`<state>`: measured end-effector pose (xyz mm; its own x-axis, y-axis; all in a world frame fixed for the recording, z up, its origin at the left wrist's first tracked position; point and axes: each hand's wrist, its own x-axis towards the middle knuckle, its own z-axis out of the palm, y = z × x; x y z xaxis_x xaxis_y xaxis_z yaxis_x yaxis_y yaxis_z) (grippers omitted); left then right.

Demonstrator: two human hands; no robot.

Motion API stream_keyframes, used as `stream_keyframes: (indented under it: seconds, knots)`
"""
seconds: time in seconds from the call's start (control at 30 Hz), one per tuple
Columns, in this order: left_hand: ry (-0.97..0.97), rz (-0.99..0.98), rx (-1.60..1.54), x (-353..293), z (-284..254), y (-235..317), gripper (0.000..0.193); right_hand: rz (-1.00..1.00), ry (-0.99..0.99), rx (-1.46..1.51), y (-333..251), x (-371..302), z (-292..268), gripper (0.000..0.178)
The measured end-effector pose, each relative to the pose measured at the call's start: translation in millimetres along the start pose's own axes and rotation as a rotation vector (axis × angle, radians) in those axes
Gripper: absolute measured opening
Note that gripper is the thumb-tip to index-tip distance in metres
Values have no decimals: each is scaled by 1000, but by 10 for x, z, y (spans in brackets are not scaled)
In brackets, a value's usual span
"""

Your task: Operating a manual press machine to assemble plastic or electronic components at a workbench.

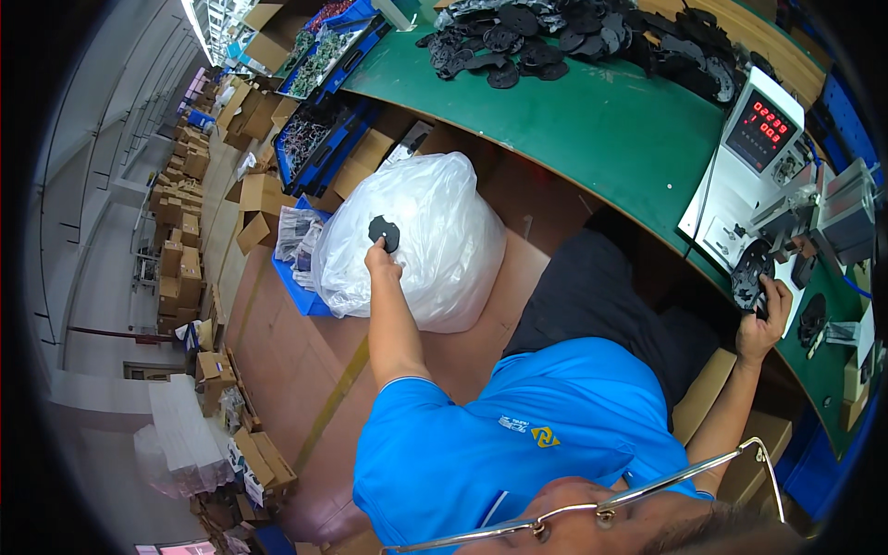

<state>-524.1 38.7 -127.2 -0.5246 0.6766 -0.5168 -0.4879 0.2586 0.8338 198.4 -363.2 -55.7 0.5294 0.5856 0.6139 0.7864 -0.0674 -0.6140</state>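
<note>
My left arm reaches out over a big white plastic bag. In its fingers my left hand pinches a flat black roundish plastic part at its edge, above or against the bag; I cannot tell whether they touch. At the right, my right hand grips another black roundish part with moulded detail, at the front of a white bench machine. A lit red digital display tops that machine. Some of the right fingers are hidden behind the part.
A heap of black parts covers the back of the green table. Blue crates of small parts stand left of it. A blue bin sits beside the bag. More black pieces lie right of my right hand. Cardboard boxes line the aisle.
</note>
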Motion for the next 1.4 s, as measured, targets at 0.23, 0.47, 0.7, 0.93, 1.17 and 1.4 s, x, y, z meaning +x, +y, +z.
stream_keyframes:
  seconds: [0.23, 0.47, 0.7, 0.93, 1.17, 1.4]
  knots:
    - [-20, 136, -72, 320, -15, 23, 37, -2, -6, 24, 16, 8, 24, 54]
    - [6, 404, -78, 532, 304, 459, 25, 15, -8, 18, 21, -3, -3, 54]
    - [3, 94, 264, 514, 397, -336, 29, 16, 3, -16, -32, 1, -10, 54]
    - [-287, -84, 72, 395, 218, -12, 37, 16, -2, 37, 34, -4, 33, 54]
    - [-313, -140, 252, -402, 420, 353, 40, -2, 3, 13, -19, 14, 37, 56]
    - [-521, 103, 195, -826, 690, 580, 14, -4, 8, 30, 6, 28, 30, 56]
